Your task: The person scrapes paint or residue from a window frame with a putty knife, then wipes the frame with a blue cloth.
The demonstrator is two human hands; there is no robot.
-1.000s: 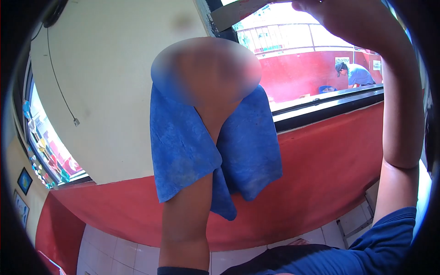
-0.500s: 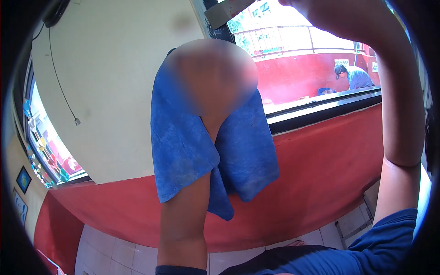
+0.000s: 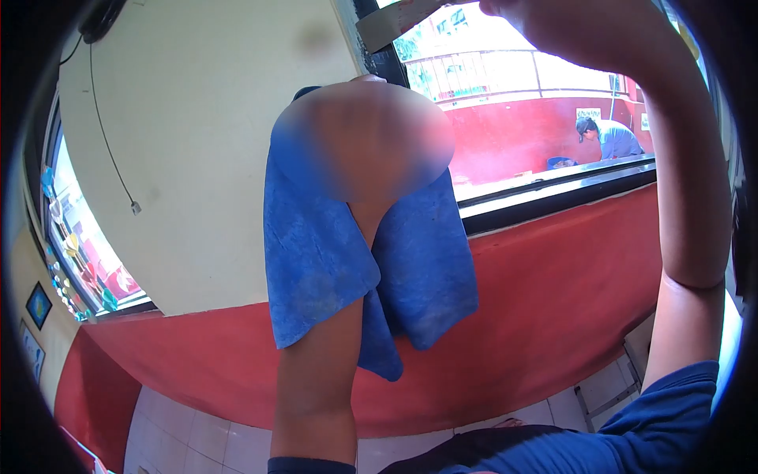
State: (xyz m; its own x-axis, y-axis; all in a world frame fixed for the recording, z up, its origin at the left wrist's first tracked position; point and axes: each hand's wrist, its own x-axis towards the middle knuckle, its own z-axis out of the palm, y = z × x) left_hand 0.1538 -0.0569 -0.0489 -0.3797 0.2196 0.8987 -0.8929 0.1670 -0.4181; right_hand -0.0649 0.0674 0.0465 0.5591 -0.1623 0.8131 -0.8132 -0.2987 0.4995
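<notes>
A blue cloth [image 3: 316, 268] drapes over my raised left hand [image 3: 367, 142] and hangs down in folds on both sides of the forearm. A blur covers most of that hand, which is up in front of the wall beside the window frame [image 3: 392, 69]. At the top right, my right hand [image 3: 580, 35] is closed around a flat metal scraper [image 3: 391, 25], its handle end partly cut off by the view's upper edge. The scraper's broad blade points left and overlaps the dark window frame, just above my left hand.
Below the pale wall [image 3: 181, 197] runs a red lower wall [image 3: 537, 300], with floor tiles [image 3: 181, 430] at its foot. A cable [image 3: 106, 142] dangles at left. Outside the window, a person [image 3: 612, 138] bends near a blue tub [image 3: 560, 163]. A metal frame [image 3: 604, 401] stands at lower right.
The view has shifted slightly. The scraper blade sits a little lower and farther right, and a fingertip now shows above the blur on my left hand. Both hands keep their hold.
</notes>
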